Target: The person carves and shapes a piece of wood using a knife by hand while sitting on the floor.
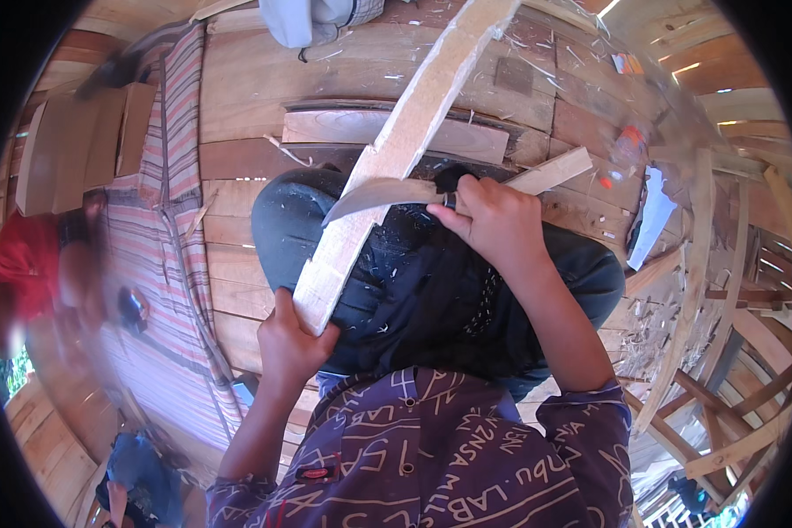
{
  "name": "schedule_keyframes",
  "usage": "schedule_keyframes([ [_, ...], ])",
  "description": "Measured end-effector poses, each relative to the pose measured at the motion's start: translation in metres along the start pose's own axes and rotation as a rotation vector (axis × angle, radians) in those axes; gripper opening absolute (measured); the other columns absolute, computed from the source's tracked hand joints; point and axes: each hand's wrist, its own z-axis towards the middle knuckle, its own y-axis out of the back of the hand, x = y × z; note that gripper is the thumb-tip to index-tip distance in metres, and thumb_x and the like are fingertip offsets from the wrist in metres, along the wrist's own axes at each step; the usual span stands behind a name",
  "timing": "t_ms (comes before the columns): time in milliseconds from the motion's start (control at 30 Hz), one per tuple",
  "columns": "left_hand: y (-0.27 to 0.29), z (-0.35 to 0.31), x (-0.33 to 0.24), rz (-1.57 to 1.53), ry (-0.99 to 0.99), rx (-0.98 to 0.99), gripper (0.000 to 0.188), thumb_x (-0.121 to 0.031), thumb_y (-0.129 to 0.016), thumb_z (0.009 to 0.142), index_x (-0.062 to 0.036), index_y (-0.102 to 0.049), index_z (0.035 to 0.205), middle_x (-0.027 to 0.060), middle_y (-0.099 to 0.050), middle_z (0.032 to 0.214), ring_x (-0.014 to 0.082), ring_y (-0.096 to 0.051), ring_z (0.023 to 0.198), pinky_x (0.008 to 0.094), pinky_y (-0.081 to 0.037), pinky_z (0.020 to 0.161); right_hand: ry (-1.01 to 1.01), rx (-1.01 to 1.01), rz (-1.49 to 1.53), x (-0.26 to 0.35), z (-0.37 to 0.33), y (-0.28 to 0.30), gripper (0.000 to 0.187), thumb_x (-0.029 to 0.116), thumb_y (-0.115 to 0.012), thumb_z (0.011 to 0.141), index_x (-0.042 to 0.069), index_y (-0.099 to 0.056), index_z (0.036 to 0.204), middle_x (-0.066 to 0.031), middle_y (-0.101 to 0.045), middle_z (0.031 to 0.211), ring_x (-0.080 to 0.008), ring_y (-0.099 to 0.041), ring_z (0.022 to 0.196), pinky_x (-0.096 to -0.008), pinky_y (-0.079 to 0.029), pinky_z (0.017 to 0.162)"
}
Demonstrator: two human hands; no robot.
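Observation:
A long pale wooden plank (414, 110) runs slantwise across my lap, from the top of the view down to its near end. My left hand (296, 339) is closed round that near end. In my right hand (500, 216) is a machete (380, 199) with a curved blade and a dark handle. The blade lies across the plank about midway along, pointing left. Notches show on the plank's edges near the blade. Small wood chips are scattered on my dark trousers (361, 290).
Another board (471, 138) and a short wood piece (554, 170) lie beyond my knees. A striped mat (172, 290) covers the floor to my left, with a cardboard box (84, 136) at its far side and a person in red (31, 264) beside it. Shavings (660, 339) and a wooden frame (722, 414) are at right.

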Motion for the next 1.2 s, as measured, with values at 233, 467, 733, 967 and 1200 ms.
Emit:
schedule_keyframes([
  [233,0.0,0.0,0.0,0.009,-0.051,-0.017,0.047,-0.024,-0.072,0.065,0.0032,-0.045,0.091,0.0253,-0.059,0.065,0.0452,-0.062,0.063,0.0494,-0.051,0.058,-0.095,-0.089,-0.043,-0.023,0.004,0.013,0.045,0.05,-0.068,0.083,0.01,-0.052,0.07,-0.0056,-0.058,0.059,-0.0272,-0.061,0.052,-0.0386,-0.047,0.046],
  [467,0.0,-0.001,-0.003,0.01,-0.057,-0.031,0.05,-0.025,-0.073,0.064,0.0051,-0.046,0.094,0.0255,-0.06,0.066,0.0454,-0.062,0.064,0.0497,-0.052,0.059,-0.164,0.059,0.148,0.012,-0.008,0.027,0.045,0.048,-0.066,0.087,0.009,-0.051,0.069,-0.0073,-0.059,0.059,-0.0288,-0.062,0.052,-0.0389,-0.048,0.046],
  [733,0.005,-0.001,0.0,0.036,-0.039,0.011,0.05,-0.026,-0.074,0.064,0.0037,-0.046,0.093,0.025,-0.061,0.067,0.0449,-0.063,0.066,0.0501,-0.052,0.06,-0.02,-0.116,-0.095,-0.008,0.018,0.026,0.047,0.051,-0.065,0.085,0.009,-0.052,0.069,-0.0047,-0.058,0.057,-0.0239,-0.061,0.051,-0.0369,-0.047,0.044],
  [967,0.002,0.004,-0.002,0.053,-0.054,0.005,0.05,-0.026,-0.074,0.064,0.0042,-0.046,0.092,0.0253,-0.061,0.066,0.0446,-0.064,0.065,0.0507,-0.052,0.06,-0.065,-0.046,0.071,0.019,-0.001,0.006,0.045,0.05,-0.069,0.083,0.009,-0.053,0.071,-0.0067,-0.057,0.057,-0.0252,-0.061,0.05,-0.0367,-0.048,0.044],
  [1200,0.004,0.003,-0.006,0.024,-0.06,0.022,0.048,-0.025,-0.074,0.064,0.0039,-0.046,0.09,0.0249,-0.059,0.064,0.0454,-0.062,0.063,0.0503,-0.052,0.059,-0.434,-0.183,-0.239,-0.088,0.026,0.036,0.044,0.048,-0.065,0.087,0.006,-0.058,0.074,-0.0137,-0.06,0.059,-0.0331,-0.063,0.054,-0.041,-0.048,0.046],
])
